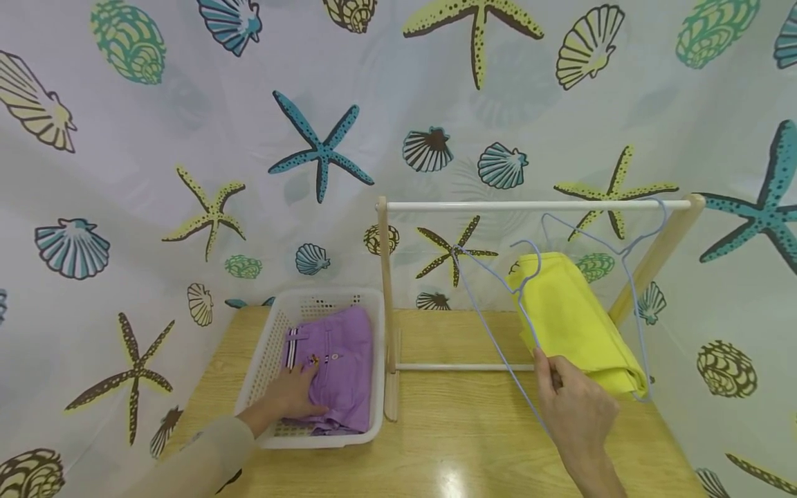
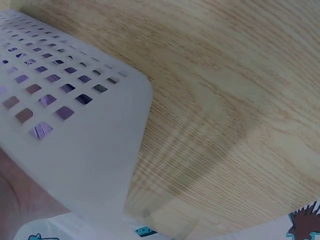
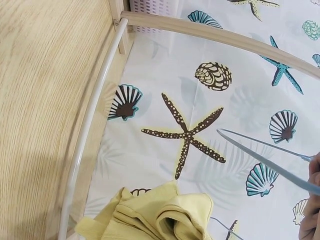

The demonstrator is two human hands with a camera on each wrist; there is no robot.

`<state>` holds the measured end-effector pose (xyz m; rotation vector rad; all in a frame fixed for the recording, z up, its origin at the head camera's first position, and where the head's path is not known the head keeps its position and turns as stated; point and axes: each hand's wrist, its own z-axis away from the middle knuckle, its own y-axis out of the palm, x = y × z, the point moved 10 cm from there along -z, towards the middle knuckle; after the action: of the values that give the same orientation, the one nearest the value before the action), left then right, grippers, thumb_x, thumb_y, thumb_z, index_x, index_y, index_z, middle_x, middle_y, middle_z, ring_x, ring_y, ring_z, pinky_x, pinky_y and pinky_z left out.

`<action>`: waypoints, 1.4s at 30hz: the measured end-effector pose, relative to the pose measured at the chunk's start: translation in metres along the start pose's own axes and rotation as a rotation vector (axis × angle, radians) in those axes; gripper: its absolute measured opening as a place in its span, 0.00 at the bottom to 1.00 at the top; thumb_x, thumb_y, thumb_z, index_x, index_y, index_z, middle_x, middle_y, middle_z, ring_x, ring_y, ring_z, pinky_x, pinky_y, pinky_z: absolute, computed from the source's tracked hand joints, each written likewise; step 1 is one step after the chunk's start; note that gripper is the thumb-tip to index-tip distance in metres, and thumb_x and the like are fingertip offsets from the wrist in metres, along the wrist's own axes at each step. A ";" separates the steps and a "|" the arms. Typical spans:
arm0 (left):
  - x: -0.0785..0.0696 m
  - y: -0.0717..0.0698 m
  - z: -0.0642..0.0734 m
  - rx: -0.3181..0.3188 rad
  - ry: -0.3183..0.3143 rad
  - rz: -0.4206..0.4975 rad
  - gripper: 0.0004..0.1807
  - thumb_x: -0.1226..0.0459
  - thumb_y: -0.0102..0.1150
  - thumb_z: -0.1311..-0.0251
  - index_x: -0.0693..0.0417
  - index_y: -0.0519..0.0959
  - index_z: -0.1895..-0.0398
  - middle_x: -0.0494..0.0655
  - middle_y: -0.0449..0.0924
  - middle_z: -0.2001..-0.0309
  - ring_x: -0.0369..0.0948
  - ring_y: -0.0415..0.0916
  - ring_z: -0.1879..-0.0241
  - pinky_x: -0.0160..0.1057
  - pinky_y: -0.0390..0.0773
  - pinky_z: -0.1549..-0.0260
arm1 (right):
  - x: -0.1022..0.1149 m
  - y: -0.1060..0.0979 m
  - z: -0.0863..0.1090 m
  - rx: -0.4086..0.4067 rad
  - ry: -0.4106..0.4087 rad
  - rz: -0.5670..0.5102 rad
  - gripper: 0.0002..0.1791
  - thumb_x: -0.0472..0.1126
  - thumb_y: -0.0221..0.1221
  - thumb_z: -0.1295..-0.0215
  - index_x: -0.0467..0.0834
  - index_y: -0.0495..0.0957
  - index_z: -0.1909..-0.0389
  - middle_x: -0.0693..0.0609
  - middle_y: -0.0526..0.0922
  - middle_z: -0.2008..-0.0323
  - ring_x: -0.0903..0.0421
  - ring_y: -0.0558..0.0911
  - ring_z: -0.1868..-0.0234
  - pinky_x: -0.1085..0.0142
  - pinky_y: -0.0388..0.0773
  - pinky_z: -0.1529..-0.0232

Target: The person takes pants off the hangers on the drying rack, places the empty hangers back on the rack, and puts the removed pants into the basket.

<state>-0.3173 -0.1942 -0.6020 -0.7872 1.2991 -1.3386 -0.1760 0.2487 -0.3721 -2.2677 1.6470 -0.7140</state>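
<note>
My left hand [image 1: 291,395] reaches into the white basket [image 1: 378,387] and rests on folded purple pants [image 1: 349,360], fingers spread over the cloth. In the left wrist view the basket's perforated wall [image 2: 115,135] hides most of that hand. My right hand [image 1: 575,404] grips a blue wire hanger [image 1: 492,332] by one side, holding it in front of the rack with its hook upward. Behind it, a yellow garment [image 1: 573,318] hangs folded over a second blue hanger [image 1: 641,325], hooked on the rack's rail. The right wrist view shows only part of the right hand [image 3: 311,200].
A small rack with a white top rail [image 1: 473,206] and wooden posts [image 1: 385,290] stands on the wooden table [image 1: 461,429], right of the basket. Its lower white bar [image 1: 461,366] runs near the tabletop. A shell-patterned curtain [image 1: 373,90] encloses the back and sides.
</note>
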 end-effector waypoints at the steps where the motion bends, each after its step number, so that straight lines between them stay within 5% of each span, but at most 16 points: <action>1: 0.000 0.000 0.000 -0.006 -0.001 -0.001 0.60 0.36 0.76 0.50 0.62 0.64 0.22 0.79 0.64 0.27 0.79 0.65 0.32 0.74 0.77 0.42 | 0.001 0.000 0.000 0.003 -0.003 0.000 0.33 0.55 0.54 0.20 0.38 0.81 0.84 0.49 0.78 0.92 0.71 0.55 0.91 0.80 0.47 0.90; 14: -0.003 -0.008 0.004 0.019 -0.016 0.014 0.59 0.38 0.78 0.52 0.61 0.65 0.22 0.75 0.67 0.28 0.75 0.67 0.31 0.73 0.78 0.42 | -0.001 0.001 0.000 -0.009 0.017 -0.023 0.25 0.49 0.61 0.27 0.40 0.82 0.83 0.50 0.78 0.92 0.70 0.57 0.90 0.79 0.50 0.90; 23: -0.009 -0.017 0.003 0.037 -0.025 0.051 0.57 0.41 0.75 0.46 0.66 0.63 0.22 0.75 0.68 0.28 0.74 0.67 0.29 0.71 0.72 0.33 | -0.001 0.002 0.001 -0.017 0.022 -0.030 0.26 0.49 0.61 0.26 0.40 0.81 0.85 0.51 0.76 0.93 0.72 0.55 0.90 0.79 0.48 0.89; 30: -0.027 -0.047 0.003 -0.034 0.027 0.086 0.53 0.42 0.74 0.44 0.74 0.68 0.29 0.75 0.75 0.34 0.71 0.73 0.34 0.68 0.74 0.33 | 0.000 0.001 -0.001 -0.042 0.021 -0.034 0.33 0.55 0.56 0.22 0.40 0.79 0.86 0.51 0.74 0.94 0.69 0.55 0.91 0.79 0.46 0.89; 42: -0.053 -0.094 -0.015 -0.143 0.083 0.050 0.49 0.38 0.67 0.38 0.69 0.71 0.29 0.69 0.77 0.33 0.67 0.75 0.33 0.69 0.76 0.36 | 0.001 -0.001 -0.001 -0.048 0.023 -0.035 0.32 0.54 0.56 0.22 0.40 0.79 0.86 0.51 0.74 0.94 0.68 0.55 0.91 0.79 0.46 0.89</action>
<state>-0.3417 -0.1540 -0.5038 -0.7982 1.4834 -1.2603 -0.1758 0.2480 -0.3702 -2.3353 1.6552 -0.7186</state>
